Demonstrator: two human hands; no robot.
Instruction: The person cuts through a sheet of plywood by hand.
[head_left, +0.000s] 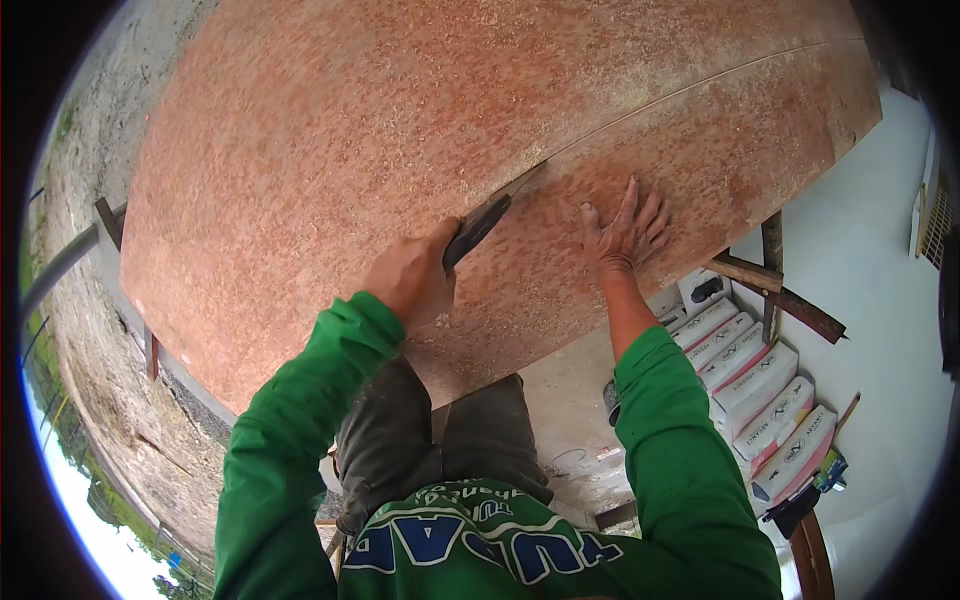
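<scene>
Gripping the dark handle of a hand saw [490, 215], the left hand [412, 280] has its fingers closed tight around it, with the blade running up and to the right along a thin cut line in a large reddish-brown board [300, 150]. The board fills most of the view, its surface speckled and dusted with pale sawdust, and the line carries on past the blade toward the board's far right edge. The right hand [625, 230] lies flat on the board just to the right of the saw, fingers open and spread, palm down, holding nothing. The two hands are near each other, with the saw between them. Both forearms wear bright green sleeves [300, 420], and the person's dark trousers [440, 440] show below the near edge of the board. The board rests on rough wooden supports: a dark timber piece [108, 222] shows at its left edge, and two crossed wooden battens [775, 285] stick out under its right side. Below the right side, a row of white and pink sacks [765, 400] is stacked on the concrete floor [565, 400] against a white wall [860, 280]. To the left of the board lies bare sandy ground [110, 380], with a strip of green grass at the far left rim.
</scene>
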